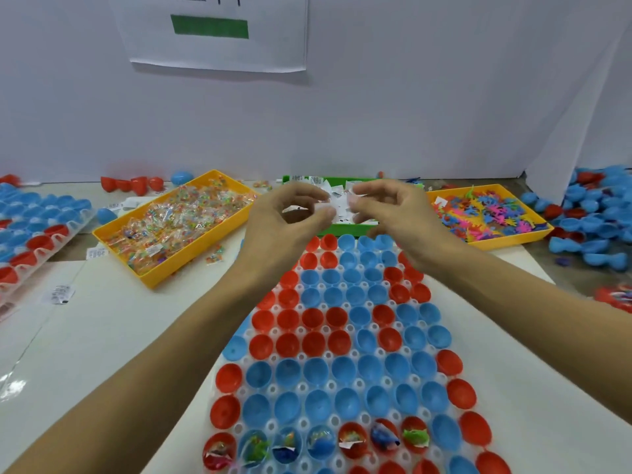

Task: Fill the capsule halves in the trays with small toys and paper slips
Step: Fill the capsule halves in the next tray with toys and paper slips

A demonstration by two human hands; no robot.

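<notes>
A clear tray (301,331) in front of me holds rows of red and blue capsule halves (345,371). Several halves in the nearest rows (352,439) hold small toys and paper slips; the rest look bare. Both my hands hover over the green bin of paper slips (345,229) at the tray's far end. My left hand (290,213) and my right hand (386,206) pinch white paper slips (337,203) between fingertips and thumbs, close together. The hands hide most of the green bin.
A yellow bin of bagged small toys (178,227) sits at left, a yellow bin of coloured flat toys (489,213) at right. Another filled capsule tray (37,230) lies far left. Loose blue and red capsule halves (595,217) are piled far right. A white wall stands behind.
</notes>
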